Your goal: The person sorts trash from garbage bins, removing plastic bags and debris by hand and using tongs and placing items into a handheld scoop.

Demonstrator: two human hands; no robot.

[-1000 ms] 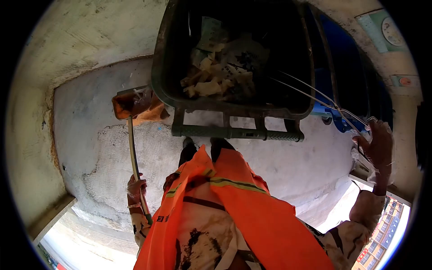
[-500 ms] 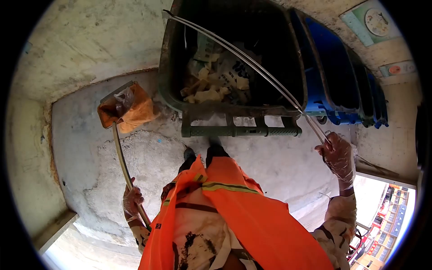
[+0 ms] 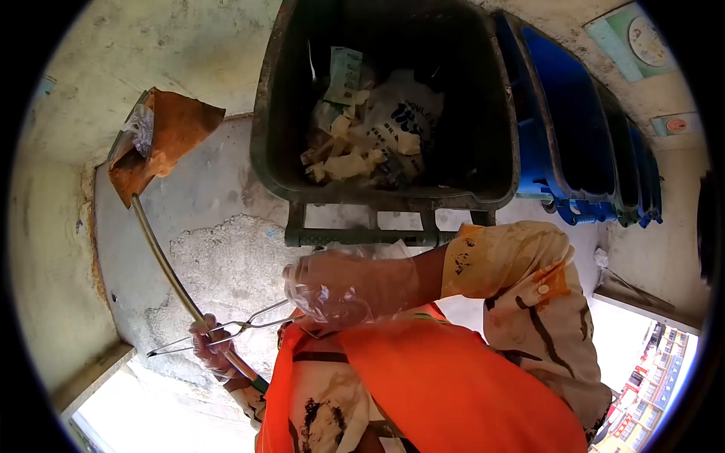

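My left hand (image 3: pixel 210 341), in a clear plastic glove, is closed around the long handle (image 3: pixel 168 260) of a rust-brown dustpan (image 3: pixel 170 136). The dustpan is raised at the left with crumpled clear plastic (image 3: pixel 140 128) in it. My right hand (image 3: pixel 332 285), also in a clear glove, is in front of my chest, closed on the handles of long metal tongs (image 3: pixel 243 325). Pointing left, the tongs cross my left hand and the dustpan handle; whether they touch is unclear. Ahead is an open dark green wheeled bin (image 3: pixel 294 198), with a printed plastic bag (image 3: pixel 400 113) and pale scraps (image 3: pixel 349 164) inside.
Several more open bins, including a blue bin (image 3: pixel 563 113), line up at the right. A pale wall (image 3: pixel 174 53) borders the left and back. Worn concrete floor (image 3: pixel 219 249) lies below. Bright outdoors with buildings (image 3: pixel 649 385) shows at lower right.
My right hand has swung in from the far right to my chest, bringing the tongs from over the bin to the left. The dustpan has moved up and left and tilted.
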